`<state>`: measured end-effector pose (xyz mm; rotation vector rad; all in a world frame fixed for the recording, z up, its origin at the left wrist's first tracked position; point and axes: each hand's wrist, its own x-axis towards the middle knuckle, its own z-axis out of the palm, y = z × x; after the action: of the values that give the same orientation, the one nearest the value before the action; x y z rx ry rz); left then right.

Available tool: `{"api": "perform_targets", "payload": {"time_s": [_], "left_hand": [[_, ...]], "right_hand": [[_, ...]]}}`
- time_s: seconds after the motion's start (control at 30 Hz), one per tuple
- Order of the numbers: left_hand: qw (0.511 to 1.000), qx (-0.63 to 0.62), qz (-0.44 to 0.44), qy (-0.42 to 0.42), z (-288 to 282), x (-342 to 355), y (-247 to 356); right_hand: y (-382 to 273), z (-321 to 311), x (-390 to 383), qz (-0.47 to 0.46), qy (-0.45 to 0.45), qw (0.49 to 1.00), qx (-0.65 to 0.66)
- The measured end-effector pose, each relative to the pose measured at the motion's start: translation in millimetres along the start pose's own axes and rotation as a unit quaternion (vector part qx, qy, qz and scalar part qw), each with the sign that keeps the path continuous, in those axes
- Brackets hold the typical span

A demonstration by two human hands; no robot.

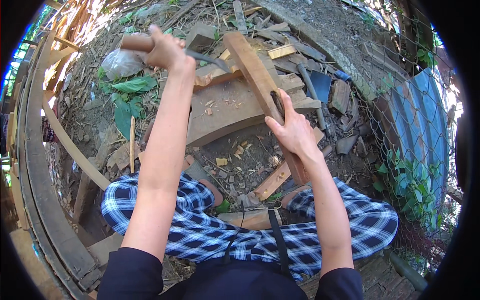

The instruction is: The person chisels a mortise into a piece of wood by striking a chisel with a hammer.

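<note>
My left hand (167, 50), slightly blurred, grips the wooden handle (135, 43) of a tool with a dark, curved metal blade (207, 58), raised left of a long wooden beam (247, 67). My right hand (295, 130) grips that beam lower down, around a dark slot in it. The beam slants from the upper middle toward my right knee, over a broad wooden block (230, 120) with wood chips on it. A piece of wood with a notched, freshly cut face (210, 80) lies across the block, beneath the blade.
A holed board (275, 182) lies by my right foot. A plastic bag (117, 65) and leaves are at left, beside stacked planks (40, 150). Tool handles (307, 80) and scraps lie right of the block. A wire fence with corrugated metal (415, 125) borders the right side.
</note>
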<state>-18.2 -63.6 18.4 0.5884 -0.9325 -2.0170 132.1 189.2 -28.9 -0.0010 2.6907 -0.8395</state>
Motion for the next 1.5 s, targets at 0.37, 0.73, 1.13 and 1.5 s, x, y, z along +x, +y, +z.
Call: {"api": "perform_targets", "payload": {"time_s": [0.37,0.73,1.13,1.5], "left_hand": [[0.969,0.086,0.138,-0.186,22,-26,-48],[0.862,0.207,0.4,-0.232,33,-57,-66],[0.894,0.206,0.311,-0.247,27,-79,-57],[0.915,0.193,0.253,-0.247,16,-64,-47]], "right_hand": [[3,6,-1,-0.003,0.002,1.0,0.004],[-3,3,-2,0.016,-0.008,0.999,0.028],[-108,-143,-67,-0.313,0.315,0.86,0.25],[-35,-61,-22,-0.171,0.168,0.958,0.155]]}}
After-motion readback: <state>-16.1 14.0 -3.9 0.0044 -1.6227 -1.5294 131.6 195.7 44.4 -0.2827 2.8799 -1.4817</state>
